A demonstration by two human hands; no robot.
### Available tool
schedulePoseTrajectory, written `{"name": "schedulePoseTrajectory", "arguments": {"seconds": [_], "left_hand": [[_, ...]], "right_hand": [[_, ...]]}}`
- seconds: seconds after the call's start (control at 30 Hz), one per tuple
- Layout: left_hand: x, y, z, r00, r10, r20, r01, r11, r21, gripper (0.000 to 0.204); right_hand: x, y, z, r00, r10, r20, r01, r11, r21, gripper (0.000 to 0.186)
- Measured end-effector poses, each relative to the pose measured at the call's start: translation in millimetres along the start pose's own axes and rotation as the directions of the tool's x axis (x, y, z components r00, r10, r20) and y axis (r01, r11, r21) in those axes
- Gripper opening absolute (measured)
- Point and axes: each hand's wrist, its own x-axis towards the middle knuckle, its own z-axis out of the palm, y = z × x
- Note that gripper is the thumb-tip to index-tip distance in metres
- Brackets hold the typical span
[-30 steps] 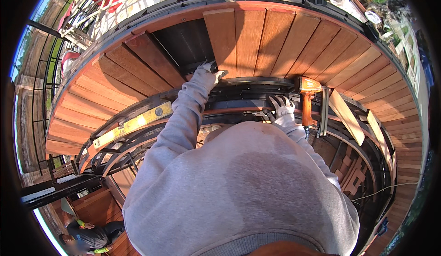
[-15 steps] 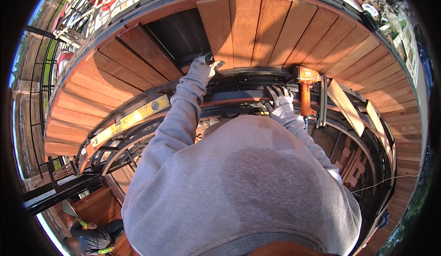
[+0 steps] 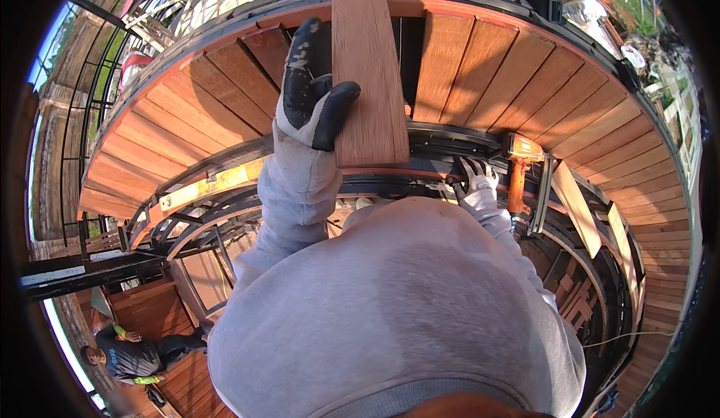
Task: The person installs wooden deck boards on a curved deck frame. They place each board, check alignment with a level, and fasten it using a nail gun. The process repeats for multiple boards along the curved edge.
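Note:
My left hand (image 3: 307,91), in a black-and-white glove, grips a reddish-brown wooden plank (image 3: 369,73) by its left edge. The thumb lies across its face, and the plank is raised above the curved row of boards (image 3: 480,73). Dark framing shows in a gap (image 3: 410,54) beside the plank, which hides part of it. My right hand (image 3: 477,178), gloved too, rests on the dark curved frame (image 3: 431,144) with its fingers spread. Just right of it stands an orange nail gun (image 3: 521,166) with a dark magazine.
A yellow level (image 3: 206,185) lies along the inner curve on the left. Loose wood strips (image 3: 576,204) lean at the right. Below are wood offcuts (image 3: 577,298) and a thin cord (image 3: 634,334). Another person (image 3: 135,354) is on the boards at lower left.
My left hand has taken the plank at the gap's right side and lifted it, so the gap extends farther right. The view has shifted slightly. My right hand stays by the nail gun.

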Motion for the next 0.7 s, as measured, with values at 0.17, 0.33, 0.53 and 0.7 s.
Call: {"name": "schedulePoseTrajectory", "arguments": {"seconds": [0.17,0.33,0.53,0.7], "left_hand": [[19.5,37.4,-8.8,0.954,0.245,-0.172,-0.254,0.967,-0.033,0.057],[30.2,88.4,-60.2,0.851,0.445,-0.28,-0.422,0.896,0.141,0.045],[20.7,119.9,-99.3,0.791,0.578,-0.2,-0.536,0.813,0.226,0.032],[22.1,21.9,-43.0,0.997,-0.067,-0.032,0.074,0.861,0.503,0.026]], "right_hand": [[-0.1,5.7,1.3,1.0,0.015,0.026,-0.015,1.0,-0.01,0.074],[1.1,-8.0,-20.3,0.996,-0.007,0.088,0.0,0.997,0.078,0.075],[3.0,-9.1,-19.8,0.994,0.01,0.108,-0.015,0.999,0.049,0.07],[2.2,-6.9,-19.3,0.991,0.046,0.129,-0.05,0.998,0.024,0.066]]}}
